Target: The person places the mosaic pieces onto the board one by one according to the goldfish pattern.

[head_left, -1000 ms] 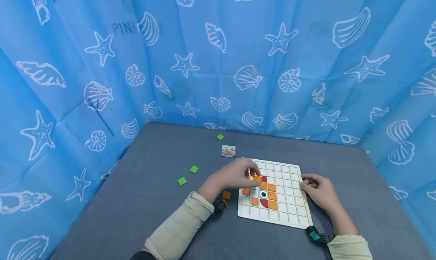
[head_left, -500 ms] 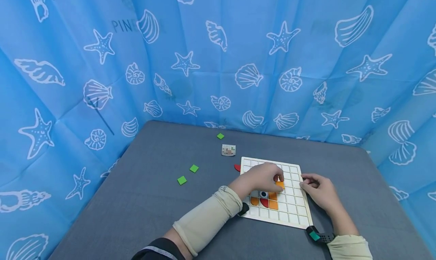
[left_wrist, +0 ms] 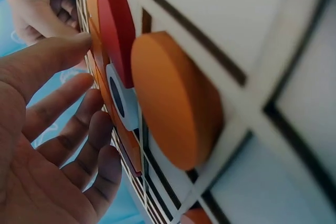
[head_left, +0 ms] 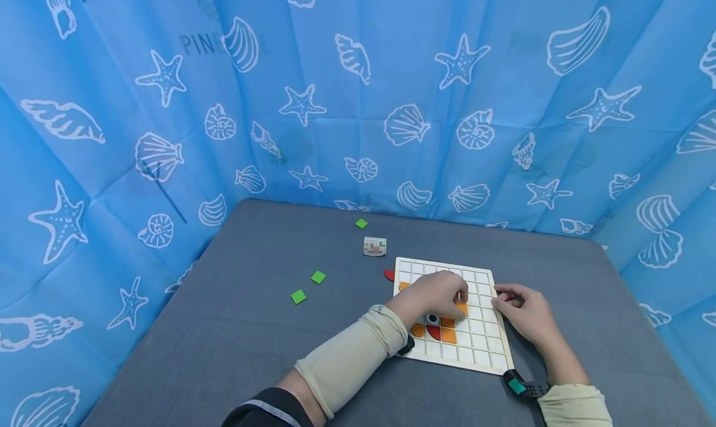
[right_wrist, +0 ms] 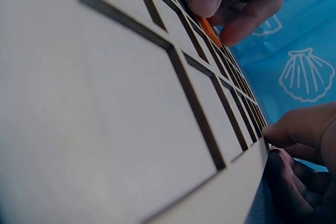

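Observation:
A white grid board (head_left: 485,346) lies on the grey table. Over its middle, my left hand (head_left: 439,291) has thumb and index fingertips at an orange square tile (head_left: 462,308), pinching it low in the grid. At the board's right edge my right hand (head_left: 526,315) grips the rim, thumb on top and fingers below. Between the left forearm and hand show an eye tile (head_left: 432,319), a red quarter-round tile (head_left: 434,332) and another orange square (head_left: 449,335). An orange round tile (left_wrist: 168,103) sits large in the left wrist view. The left hand hides other pieces.
A red piece (head_left: 389,275) lies off the board's left edge. Green square tiles (head_left: 299,296) are scattered on the table's left side and back. A small pattern card (head_left: 375,247) lies behind the board, and a blue shell-print curtain (head_left: 358,104) hangs beyond the table.
My left hand has carried the orange square from the board's left part to its middle, then shifted slightly over it. My right hand has kept its grip on the board's edge.

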A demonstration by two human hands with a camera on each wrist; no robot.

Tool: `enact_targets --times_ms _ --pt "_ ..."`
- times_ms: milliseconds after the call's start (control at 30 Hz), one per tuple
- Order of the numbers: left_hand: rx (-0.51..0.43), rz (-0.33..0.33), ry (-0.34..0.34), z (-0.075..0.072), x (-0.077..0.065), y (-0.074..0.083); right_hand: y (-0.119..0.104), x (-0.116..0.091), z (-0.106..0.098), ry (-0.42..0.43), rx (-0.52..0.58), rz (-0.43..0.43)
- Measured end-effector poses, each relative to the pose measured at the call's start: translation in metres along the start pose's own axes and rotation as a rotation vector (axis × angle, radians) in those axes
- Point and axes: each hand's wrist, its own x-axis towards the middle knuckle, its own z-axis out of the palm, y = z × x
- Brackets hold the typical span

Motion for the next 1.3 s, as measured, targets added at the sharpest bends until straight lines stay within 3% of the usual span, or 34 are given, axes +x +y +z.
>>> enact_targets --times_ms 300,567,700,967,1300 --pt "-0.003 0.000 0.010 -0.003 0.000 -0.002 -0.002 0.003 0.000 0.007 0.009 -0.005" --pt "-0.131 0.064 0.044 -0.017 -0.015 -0.024 -0.001 0.001 0.000 0.009 0.012 -0.018" --pt "-0.180 0.089 0.079 -0.025 -0.033 -0.044 0.001 -0.002 -0.001 -0.004 0.005 -0.016" --pt "-0.269 0.041 0.143 -0.041 -0.079 -0.082 0.000 -0.002 0.000 -0.004 0.003 -0.001" --pt "-0.293 -0.062 0.126 -0.034 -0.131 -0.104 -0.002 -0.002 0.001 -0.009 -0.002 0.011"
